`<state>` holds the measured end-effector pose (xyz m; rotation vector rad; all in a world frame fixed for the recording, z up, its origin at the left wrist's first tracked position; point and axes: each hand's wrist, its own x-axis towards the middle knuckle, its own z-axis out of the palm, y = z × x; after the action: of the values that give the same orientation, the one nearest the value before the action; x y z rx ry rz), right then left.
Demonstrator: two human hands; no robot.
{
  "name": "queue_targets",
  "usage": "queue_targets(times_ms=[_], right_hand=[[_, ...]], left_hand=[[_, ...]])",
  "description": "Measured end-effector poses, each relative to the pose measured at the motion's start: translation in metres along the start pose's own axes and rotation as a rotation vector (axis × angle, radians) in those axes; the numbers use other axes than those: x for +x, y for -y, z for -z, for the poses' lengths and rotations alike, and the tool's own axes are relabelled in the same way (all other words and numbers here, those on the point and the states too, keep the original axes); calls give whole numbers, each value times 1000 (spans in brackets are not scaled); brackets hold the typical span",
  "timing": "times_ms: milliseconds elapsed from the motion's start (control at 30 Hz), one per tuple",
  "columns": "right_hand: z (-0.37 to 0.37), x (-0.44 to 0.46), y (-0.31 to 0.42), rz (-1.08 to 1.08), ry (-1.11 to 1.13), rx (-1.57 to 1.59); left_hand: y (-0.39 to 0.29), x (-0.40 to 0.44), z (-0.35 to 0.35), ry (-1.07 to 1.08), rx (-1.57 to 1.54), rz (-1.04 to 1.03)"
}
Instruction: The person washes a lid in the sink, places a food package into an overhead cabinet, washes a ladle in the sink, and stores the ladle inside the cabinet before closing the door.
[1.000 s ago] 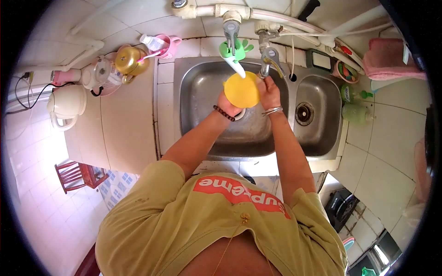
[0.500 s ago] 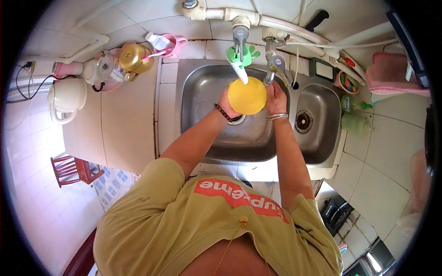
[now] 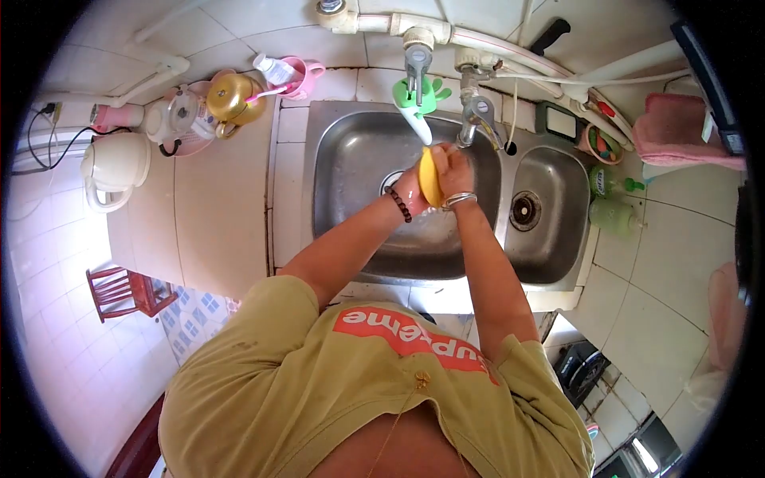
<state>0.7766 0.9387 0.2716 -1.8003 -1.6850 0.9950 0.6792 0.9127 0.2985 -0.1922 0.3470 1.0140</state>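
Observation:
A round yellow dish (image 3: 430,178) is turned nearly edge-on over the large steel basin (image 3: 358,159). My left hand (image 3: 409,190), with a dark beaded bracelet at the wrist, grips it from the left. On its other side my right hand (image 3: 454,174), with silver bangles at the wrist, has its fingers pressed against the dish. Just above the dish hangs the white and green spout (image 3: 414,115) on the tap. Some water shows below the hands. Part of the dish is hidden by my fingers.
A second tap (image 3: 478,115) stands right of the spout. The small basin (image 3: 550,239) lies to the right, with green bottles (image 3: 612,213) beyond it. Left of the sink are a gold kettle (image 3: 235,99), a pink cup (image 3: 301,80) and a white kettle (image 3: 115,167).
The yellow dish has turned from face-on to nearly edge-on. My right hand has moved left and down from beside the tap onto the dish; my left hand has shifted slightly right.

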Motion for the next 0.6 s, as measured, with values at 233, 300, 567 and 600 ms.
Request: queue_targets(times_ms=[233, 300, 567, 600], right_hand=[[9, 14, -6, -3, -58, 177], [2, 19, -9, -63, 2, 169], [44, -1, 42, -281, 134, 761], [51, -4, 44, -250, 57, 793]], left_hand=[[-26, -7, -1, -450, 589, -11], [-32, 1, 25, -535, 595, -58], [-51, -26, 27, -384, 402, -267], [-52, -29, 23, -352, 359, -255]])
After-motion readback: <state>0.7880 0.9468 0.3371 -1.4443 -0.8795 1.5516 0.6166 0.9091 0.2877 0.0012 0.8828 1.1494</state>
